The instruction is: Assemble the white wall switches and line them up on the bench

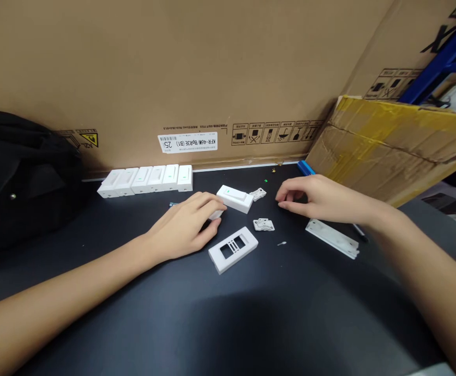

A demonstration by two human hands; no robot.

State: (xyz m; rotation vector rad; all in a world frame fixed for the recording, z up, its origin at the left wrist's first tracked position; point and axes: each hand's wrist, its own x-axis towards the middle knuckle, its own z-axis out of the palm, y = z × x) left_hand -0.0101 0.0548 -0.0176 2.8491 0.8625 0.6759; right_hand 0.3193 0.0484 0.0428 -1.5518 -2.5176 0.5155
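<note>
My left hand (184,227) rests on the dark tabletop (314,297), its fingertips over a small white plastic part (215,214) that is mostly hidden. That part touches or nearly touches a white rocker switch body (235,199). My right hand (306,196) hangs curved, holding nothing visible, closest to a small white plastic bracket (258,194) and a second bracket (263,224). A white slotted switch frame (233,249) lies below my left fingers. Further right lie a long white plastic strip (332,238) and a tiny white screw-like piece (282,243).
Several white rocker switches (145,179) stand in a row along the back of the table, against a labelled cardboard carton (153,78). A black bag (20,177) sits at left, torn yellow-taped cardboard (388,146) at right, and a black pen (360,232) beyond the strip.
</note>
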